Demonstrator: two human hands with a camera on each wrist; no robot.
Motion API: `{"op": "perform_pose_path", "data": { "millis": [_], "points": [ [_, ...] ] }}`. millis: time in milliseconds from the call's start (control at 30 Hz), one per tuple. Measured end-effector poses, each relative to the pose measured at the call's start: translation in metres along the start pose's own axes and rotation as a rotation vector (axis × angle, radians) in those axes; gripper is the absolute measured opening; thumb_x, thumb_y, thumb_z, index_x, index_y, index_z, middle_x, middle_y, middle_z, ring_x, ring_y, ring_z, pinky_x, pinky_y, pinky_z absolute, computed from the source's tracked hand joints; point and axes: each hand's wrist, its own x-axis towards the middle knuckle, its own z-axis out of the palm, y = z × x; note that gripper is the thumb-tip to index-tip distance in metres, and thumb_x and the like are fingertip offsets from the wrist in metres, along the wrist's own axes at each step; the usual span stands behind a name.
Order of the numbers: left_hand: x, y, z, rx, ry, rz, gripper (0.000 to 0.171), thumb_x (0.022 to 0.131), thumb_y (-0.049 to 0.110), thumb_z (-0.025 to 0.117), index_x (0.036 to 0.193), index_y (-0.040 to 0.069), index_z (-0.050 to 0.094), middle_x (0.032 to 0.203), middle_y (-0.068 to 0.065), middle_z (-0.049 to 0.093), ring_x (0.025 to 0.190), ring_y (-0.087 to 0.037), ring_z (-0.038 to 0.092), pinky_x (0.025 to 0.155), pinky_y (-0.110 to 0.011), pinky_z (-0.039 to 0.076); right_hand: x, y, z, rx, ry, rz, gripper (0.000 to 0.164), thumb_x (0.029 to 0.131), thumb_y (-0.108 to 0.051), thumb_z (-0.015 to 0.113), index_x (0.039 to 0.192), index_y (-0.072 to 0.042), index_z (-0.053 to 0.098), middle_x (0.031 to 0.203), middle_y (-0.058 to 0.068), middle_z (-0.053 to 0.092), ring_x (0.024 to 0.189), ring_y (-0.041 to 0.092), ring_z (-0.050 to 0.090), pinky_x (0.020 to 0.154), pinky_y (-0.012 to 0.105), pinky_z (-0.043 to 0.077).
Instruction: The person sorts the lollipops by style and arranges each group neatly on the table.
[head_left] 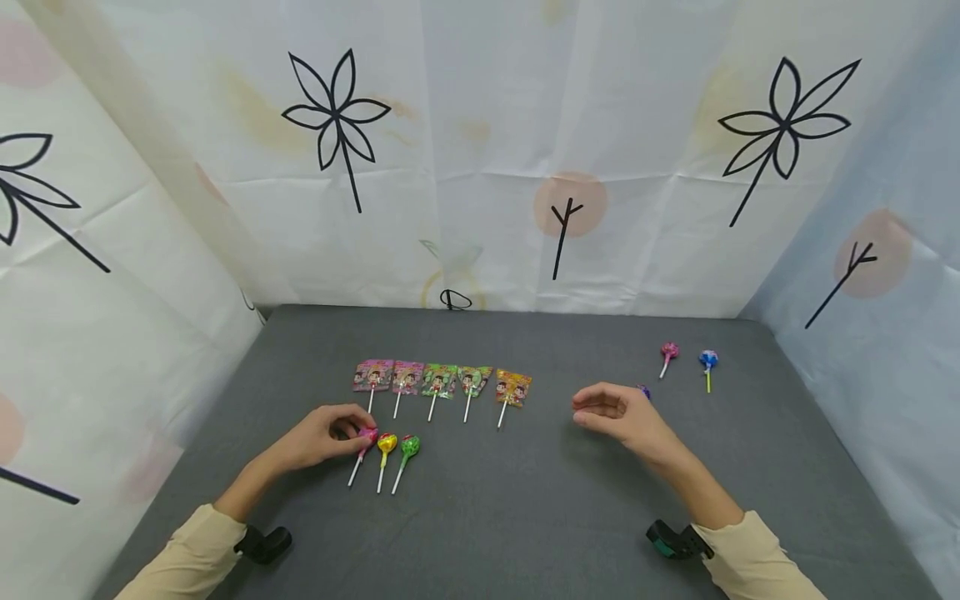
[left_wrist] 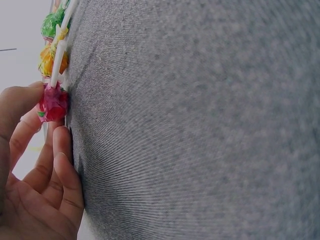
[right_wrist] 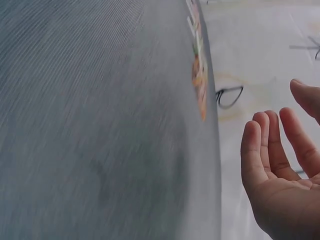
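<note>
My left hand pinches a pink-wrapped ball lollipop by its candy head; its white stick points toward me. In the left wrist view, thumb and fingers sit on either side of this pink lollipop. Just right of it lie a yellow lollipop and a green lollipop, side by side. My right hand holds nothing, its fingers loosely bent above the table. Behind that hand a purple lollipop shows only in part.
Farther back runs a row of several flat-wrapped lollipops, from a pink one to an orange one. At the back right lie another pink lollipop and a blue lollipop. Printed curtains border the grey table.
</note>
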Motion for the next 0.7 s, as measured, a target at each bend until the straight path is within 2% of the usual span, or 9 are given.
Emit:
{"op": "perform_pose_path", "data": {
  "millis": [133,300,700],
  "points": [
    [0.0,0.0,0.0,-0.002,-0.004,-0.004,0.016,0.097,0.021,0.074,0.111,0.016,0.071,0.101,0.002,0.067,0.083,-0.015,0.062,0.07,-0.028,0.048,-0.008,0.007,-0.016,-0.018,0.031,-0.026,0.032,0.096,-0.006,0.072,0.12,0.013,0.062,0.117,0.036,0.06,0.1,0.021,0.068,0.083,0.03,0.054],
    [0.0,0.0,0.0,-0.003,-0.003,-0.005,0.016,0.097,0.021,0.074,0.112,0.016,0.071,0.102,0.002,0.066,0.084,-0.016,0.062,0.071,-0.028,0.049,-0.016,0.014,-0.034,-0.038,0.075,-0.018,0.032,0.096,-0.006,0.072,0.121,0.012,0.063,0.118,0.036,0.061,0.101,0.019,0.068,0.083,0.029,0.053],
    [0.0,-0.001,0.0,0.007,0.004,0.003,0.015,0.097,0.02,0.074,0.111,0.016,0.071,0.102,0.002,0.067,0.083,-0.015,0.062,0.07,-0.028,0.049,-0.03,0.027,-0.069,-0.195,0.192,-0.004,0.033,0.097,-0.011,0.072,0.121,0.01,0.065,0.116,0.029,0.066,0.098,0.009,0.068,0.079,0.024,0.052]
  ]
}}
